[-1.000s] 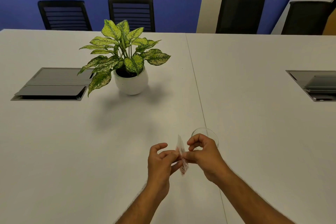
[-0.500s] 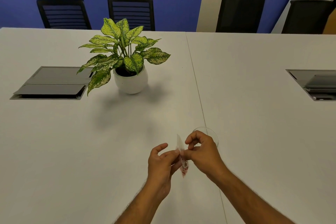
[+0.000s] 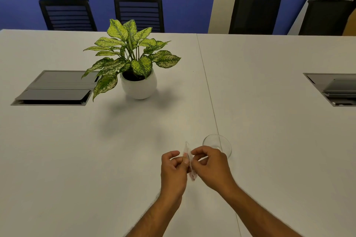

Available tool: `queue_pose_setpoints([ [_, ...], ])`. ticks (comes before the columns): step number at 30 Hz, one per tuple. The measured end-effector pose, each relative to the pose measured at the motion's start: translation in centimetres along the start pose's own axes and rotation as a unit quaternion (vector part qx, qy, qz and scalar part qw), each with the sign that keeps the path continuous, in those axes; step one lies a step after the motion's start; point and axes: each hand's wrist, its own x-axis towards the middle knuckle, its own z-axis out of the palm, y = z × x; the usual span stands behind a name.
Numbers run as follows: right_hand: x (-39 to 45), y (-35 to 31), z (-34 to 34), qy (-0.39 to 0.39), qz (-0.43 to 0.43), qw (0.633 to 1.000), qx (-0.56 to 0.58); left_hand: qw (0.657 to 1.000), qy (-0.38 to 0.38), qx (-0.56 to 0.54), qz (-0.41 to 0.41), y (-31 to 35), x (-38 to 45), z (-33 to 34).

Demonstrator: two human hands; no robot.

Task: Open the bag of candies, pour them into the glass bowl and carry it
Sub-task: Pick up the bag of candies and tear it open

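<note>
A small clear bag of candies [image 3: 189,161] is held edge-on above the white table [image 3: 96,159], with pinkish candies showing at its lower end. My left hand [image 3: 173,169] pinches the bag from the left and my right hand [image 3: 211,165] pinches it from the right, fingertips meeting near its upper part. The glass bowl [image 3: 217,143] stands on the table just beyond my right hand, which hides its near rim. I see nothing inside the bowl.
A potted plant [image 3: 134,67] in a white pot stands mid-table to the far left. Cable hatches lie at the left [image 3: 54,88] and right [image 3: 335,88]. Several black chairs [image 3: 254,11] line the far edge under a blue wall.
Both hands with the bag have shifted slightly left and nearer to me, uncovering more of the bowl. The grip on the bag is the same.
</note>
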Motion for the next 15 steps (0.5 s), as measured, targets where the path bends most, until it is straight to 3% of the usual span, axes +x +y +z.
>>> queue_pose_setpoints([
  [8, 0.1, 0.7, -0.1, -0.043, 0.071, 0.984, 0.158, 0.999, -0.01, 0.029, 0.028, 0.0, -0.2, -0.2],
  [15, 0.2, 1.2, 0.7, -0.001, 0.045, 0.997, 0.07, 1.0, -0.013, -0.004, 0.016, -0.7, 0.0, -0.3],
])
